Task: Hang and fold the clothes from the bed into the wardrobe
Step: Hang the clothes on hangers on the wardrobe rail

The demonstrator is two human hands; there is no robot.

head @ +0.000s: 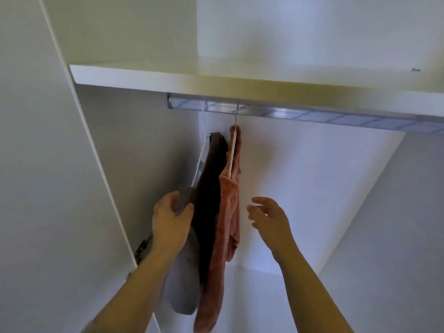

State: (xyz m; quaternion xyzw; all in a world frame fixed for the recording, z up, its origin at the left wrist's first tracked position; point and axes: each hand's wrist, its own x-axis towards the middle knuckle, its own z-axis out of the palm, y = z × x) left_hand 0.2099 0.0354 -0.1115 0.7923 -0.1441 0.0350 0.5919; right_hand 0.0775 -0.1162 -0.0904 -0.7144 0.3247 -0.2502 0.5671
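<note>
Salmon-pink fleece hangs below the rail [312, 114]: a pink fleece garment [228, 207] on a white hanger [232, 152], whose thin metal hook rises straight to the rail's near-left stretch. A dark garment [209, 188], brown above and grey lower down, hangs just to the left of that hook and touches the pink one along its length. How the dark garment is hooked to the rail cannot be made out. The left hand [170, 219], well below the rail, has its fingers and thumb curled round the dark garment's grey outer edge. The right hand [269, 217] is at the same height on the other side, fingers loosely spread and holding nothing, just beside the pink fleece but apart from it. The main risk seems to be the left hand's pull. A tug outward or downward on the cloth could drag the dark garment off its hanger, or swing its hook off the rail, and the pink one would likely sway with it. The fleece sits bunched and uneven on the white hanger, so a knock from the right hand might slide it off one end. The rail lies tight under the shelf [192, 73], which leaves little room to lift a hook cleanly. Loose cloth near the door hinge [141, 248], far below the rail's left end, could snag there.
</note>
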